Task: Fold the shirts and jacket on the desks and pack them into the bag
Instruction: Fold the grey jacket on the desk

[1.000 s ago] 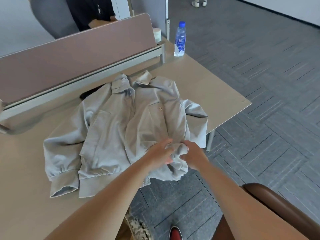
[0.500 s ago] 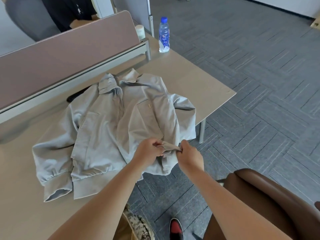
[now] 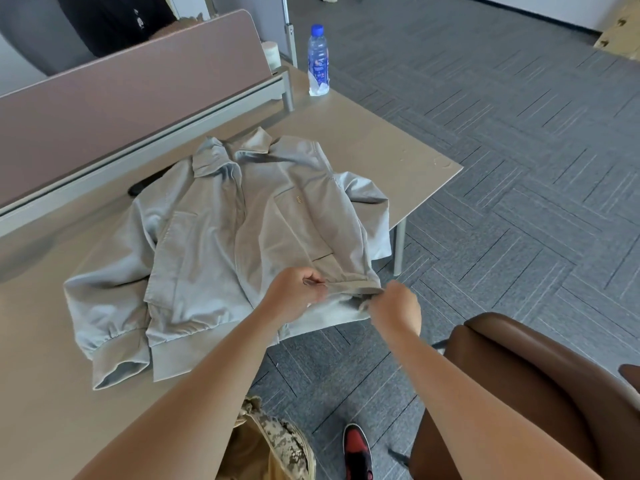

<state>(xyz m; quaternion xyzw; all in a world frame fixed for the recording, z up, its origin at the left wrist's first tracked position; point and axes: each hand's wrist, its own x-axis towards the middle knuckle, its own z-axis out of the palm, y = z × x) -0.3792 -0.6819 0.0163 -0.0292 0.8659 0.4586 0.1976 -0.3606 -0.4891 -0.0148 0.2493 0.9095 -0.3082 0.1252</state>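
So far: grey jacket [image 3: 207, 237] lies spread on the desk [image 3: 381, 150], nothing folded yet.
Left hand [image 3: 294, 296]: pinches the jacket's hem.
Right hand [image 3: 394, 306]: grips the same hem, just beside.
Remaining: every fold, then packing.

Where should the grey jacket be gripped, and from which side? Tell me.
Grip the grey jacket by its ribbed hem, coming from the near desk edge: the hem lies nearest and overhangs that edge, collar pointing away. The left hand and right hand pinch the cloth there.
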